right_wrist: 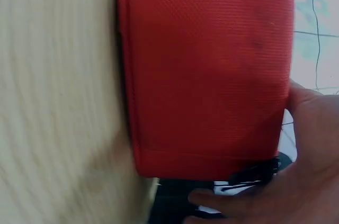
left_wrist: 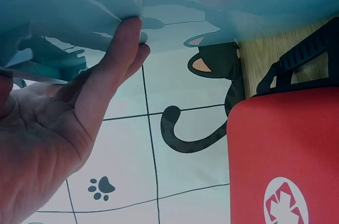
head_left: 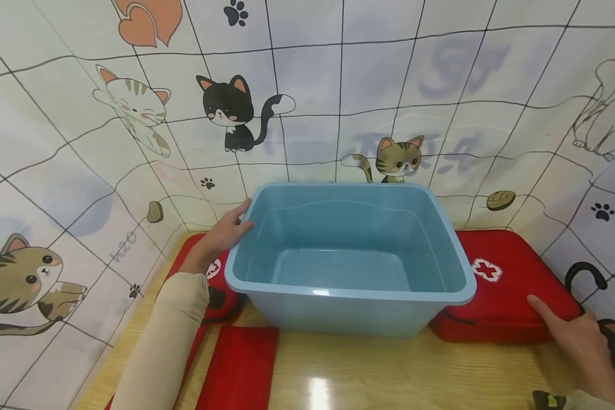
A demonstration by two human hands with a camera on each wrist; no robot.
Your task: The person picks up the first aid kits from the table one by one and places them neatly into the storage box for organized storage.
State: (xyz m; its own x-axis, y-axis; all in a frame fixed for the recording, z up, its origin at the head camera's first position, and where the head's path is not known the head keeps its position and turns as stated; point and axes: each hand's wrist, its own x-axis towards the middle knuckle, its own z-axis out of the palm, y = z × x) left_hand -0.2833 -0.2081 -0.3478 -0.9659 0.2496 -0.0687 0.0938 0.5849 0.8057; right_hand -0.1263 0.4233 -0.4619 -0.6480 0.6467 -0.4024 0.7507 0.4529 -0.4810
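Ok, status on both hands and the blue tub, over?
Left hand gripping left rim of blue plastic tub. Right hand holding outer end of right-side red first-aid case. Tub upright, empty. Left-side red first-aid case alongside, may obstruct.

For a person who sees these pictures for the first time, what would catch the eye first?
Probably the blue tub, mid-table, the left hand on its left rim. Then the bright red case to its right, the right hand at its outer end, and cartoon cats on the wall.
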